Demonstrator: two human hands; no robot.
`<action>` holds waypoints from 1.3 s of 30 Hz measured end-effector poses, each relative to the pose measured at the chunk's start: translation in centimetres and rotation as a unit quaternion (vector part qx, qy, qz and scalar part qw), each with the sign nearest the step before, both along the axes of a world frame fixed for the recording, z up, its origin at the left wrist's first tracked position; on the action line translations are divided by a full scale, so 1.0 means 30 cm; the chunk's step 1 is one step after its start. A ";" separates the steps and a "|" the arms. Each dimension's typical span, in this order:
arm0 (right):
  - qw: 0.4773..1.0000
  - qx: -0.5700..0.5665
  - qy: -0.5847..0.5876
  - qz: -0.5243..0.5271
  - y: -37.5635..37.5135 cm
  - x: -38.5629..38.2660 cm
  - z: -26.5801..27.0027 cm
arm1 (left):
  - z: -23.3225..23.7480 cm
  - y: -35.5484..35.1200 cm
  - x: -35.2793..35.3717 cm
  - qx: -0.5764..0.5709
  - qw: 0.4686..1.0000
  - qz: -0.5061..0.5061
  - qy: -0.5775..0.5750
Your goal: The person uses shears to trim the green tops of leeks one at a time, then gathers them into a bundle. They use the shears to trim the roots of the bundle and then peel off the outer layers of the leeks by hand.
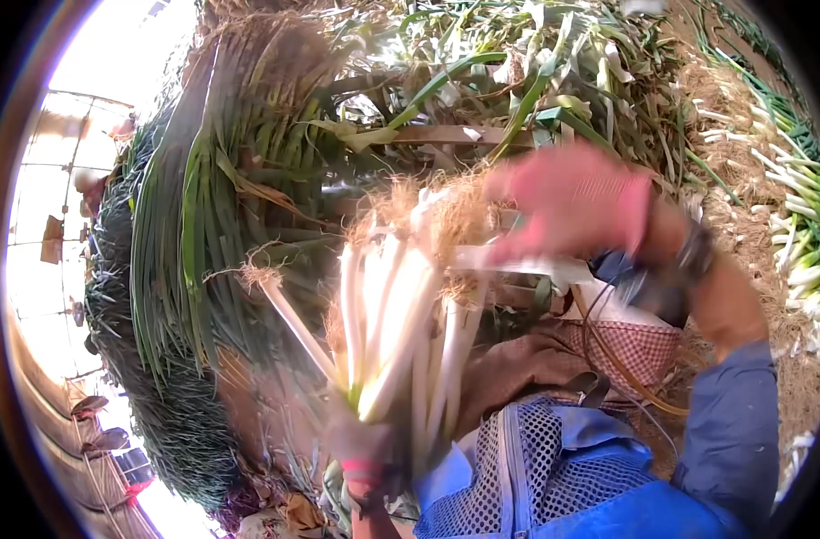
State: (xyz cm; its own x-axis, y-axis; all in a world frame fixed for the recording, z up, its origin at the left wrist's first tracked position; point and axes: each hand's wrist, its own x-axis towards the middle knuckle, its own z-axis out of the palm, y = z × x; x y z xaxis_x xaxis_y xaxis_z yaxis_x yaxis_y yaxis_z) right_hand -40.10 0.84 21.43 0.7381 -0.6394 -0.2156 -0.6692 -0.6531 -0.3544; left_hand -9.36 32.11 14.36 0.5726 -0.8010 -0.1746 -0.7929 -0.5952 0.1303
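My left hand [361,440], in a dark glove with a pink cuff, is closed around the lower part of a bunch of leeks [396,319]. Their white stems fan upward and end in shaggy brown roots [464,216]. One leek [298,328] sticks out to the left, apart from the others. Beside the roots, on the right, my right hand [576,202] in a pink-red glove is smeared by motion, thumb and fingers apart. A white stem [527,262] lies crosswise just under its thumb.
A tall pile of green leeks [181,225] stands at the left. Loose leaves [518,63] heap up at the back. Trimmed leeks [801,216] lie in a row on the ground at the far right. A red-checked cloth [626,346] is near my right forearm.
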 end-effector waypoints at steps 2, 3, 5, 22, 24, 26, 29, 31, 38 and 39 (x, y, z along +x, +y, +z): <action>0.997 0.026 0.044 0.050 0.112 0.082 -0.129 | 0.019 -0.007 -0.012 -0.008 1.000 -0.004 0.015; 0.995 -0.076 0.027 0.054 0.085 0.081 -0.208 | 0.026 -0.011 -0.016 -0.007 1.000 -0.005 0.014; 0.976 -0.206 -0.020 -0.063 -0.136 -0.009 -0.292 | 0.037 -0.004 -0.025 0.013 1.000 0.006 0.006; 0.908 -0.132 -0.160 -0.364 -0.379 -0.147 -0.243 | 0.062 -0.010 -0.028 -0.024 0.998 0.024 0.061; 0.941 -0.114 -0.048 -0.316 -0.274 -0.208 -0.175 | 0.085 -0.021 -0.049 -0.029 0.995 0.027 0.090; 0.985 0.030 -0.033 -0.167 -0.108 -0.175 -0.193 | 0.102 -0.051 -0.064 -0.056 0.989 0.045 0.131; 0.968 0.250 -0.018 -0.022 0.192 -0.043 -0.334 | 0.096 -0.046 -0.037 -0.050 0.987 0.032 0.150; 0.937 0.332 -0.093 0.049 0.357 0.041 -0.524 | 0.111 -0.062 -0.038 -0.041 0.987 0.025 0.156; 0.879 0.348 -0.326 -0.005 0.532 0.178 -0.482 | 0.090 -0.043 0.007 -0.068 0.973 0.012 0.218; 0.861 0.418 -0.288 -0.012 0.515 0.193 -0.399 | 0.083 -0.041 0.026 -0.089 0.967 -0.010 0.240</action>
